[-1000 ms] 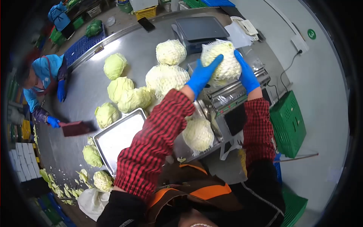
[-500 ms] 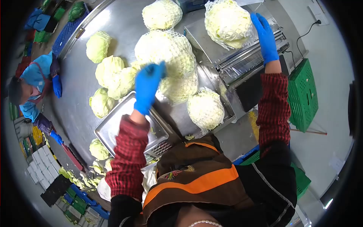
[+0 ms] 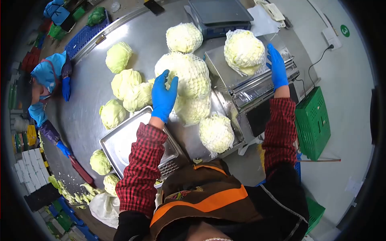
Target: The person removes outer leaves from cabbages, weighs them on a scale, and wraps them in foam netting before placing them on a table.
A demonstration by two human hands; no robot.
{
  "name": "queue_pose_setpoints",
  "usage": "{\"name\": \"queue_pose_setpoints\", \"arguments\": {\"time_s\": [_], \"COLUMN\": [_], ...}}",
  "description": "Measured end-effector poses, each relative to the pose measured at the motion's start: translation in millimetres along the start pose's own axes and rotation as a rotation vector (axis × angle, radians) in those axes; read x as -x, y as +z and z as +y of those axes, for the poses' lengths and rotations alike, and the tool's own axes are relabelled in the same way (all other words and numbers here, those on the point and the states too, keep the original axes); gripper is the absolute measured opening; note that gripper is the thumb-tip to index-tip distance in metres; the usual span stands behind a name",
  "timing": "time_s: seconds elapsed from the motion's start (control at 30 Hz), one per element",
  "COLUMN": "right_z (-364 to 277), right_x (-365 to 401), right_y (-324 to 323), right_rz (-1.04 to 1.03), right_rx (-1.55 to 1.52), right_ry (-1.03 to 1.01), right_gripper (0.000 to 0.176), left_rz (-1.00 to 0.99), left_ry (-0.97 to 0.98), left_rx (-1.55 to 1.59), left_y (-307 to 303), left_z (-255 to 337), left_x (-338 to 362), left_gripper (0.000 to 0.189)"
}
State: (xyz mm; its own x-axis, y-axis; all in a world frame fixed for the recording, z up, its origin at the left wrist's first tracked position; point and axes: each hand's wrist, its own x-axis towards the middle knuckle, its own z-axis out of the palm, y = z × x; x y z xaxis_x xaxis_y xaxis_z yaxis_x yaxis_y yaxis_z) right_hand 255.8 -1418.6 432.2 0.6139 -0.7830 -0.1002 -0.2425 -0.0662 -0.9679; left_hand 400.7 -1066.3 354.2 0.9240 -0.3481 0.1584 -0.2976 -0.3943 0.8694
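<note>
My left hand (image 3: 164,98), in a blue glove, is open with thumb and fingers apart. Its fingertips overlap the left side of a large netted cabbage (image 3: 187,74) in this view. Another netted cabbage (image 3: 195,108) lies just below that one, and a further one (image 3: 216,134) sits near the front edge. At upper right, my gloved right hand (image 3: 277,67) is open, fingers stretched upward. It stands beside a netted cabbage (image 3: 244,52) that rests on the metal plate of a film-wrapping machine (image 3: 219,64), holding nothing.
Bare cabbages (image 3: 130,88) lie left of my left hand. A metal-topped weighing scale (image 3: 122,144) with a keypad stands before me. Across the table (image 3: 86,112), a person (image 3: 50,74) in blue gloves holds a long red-brown knife (image 3: 81,170). A green crate (image 3: 313,124) is at right.
The view has shifted, revealing more of the table's far side. My left hand, blurred and more closed before, now has its fingers apart. My right hand remains beside the netted cabbage.
</note>
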Motion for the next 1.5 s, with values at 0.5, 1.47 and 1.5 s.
{"name": "queue_pose_setpoints", "arguments": {"time_s": [0.5,1.47,1.5], "right_z": [-13.7,-13.3,-6.4], "right_x": [144.0,319.3,322.0], "right_y": [218.3,331.6,329.3], "right_rz": [-0.544,-1.444,-1.419], "right_rx": [0.129,-0.193,-0.165], "right_ry": [-0.706,0.348,0.400], "right_gripper": [0.051,0.053,0.053], "left_rz": [-0.135,0.362,0.291], "left_ry": [-0.221,-0.297,-0.410], "left_rx": [0.333,0.914,0.868], "left_y": [-36.0,-247.2,-258.2], "left_z": [30.7,-15.5,-14.2], "left_x": [137.8,293.2,309.4], "left_gripper": [0.021,0.079,0.071]}}
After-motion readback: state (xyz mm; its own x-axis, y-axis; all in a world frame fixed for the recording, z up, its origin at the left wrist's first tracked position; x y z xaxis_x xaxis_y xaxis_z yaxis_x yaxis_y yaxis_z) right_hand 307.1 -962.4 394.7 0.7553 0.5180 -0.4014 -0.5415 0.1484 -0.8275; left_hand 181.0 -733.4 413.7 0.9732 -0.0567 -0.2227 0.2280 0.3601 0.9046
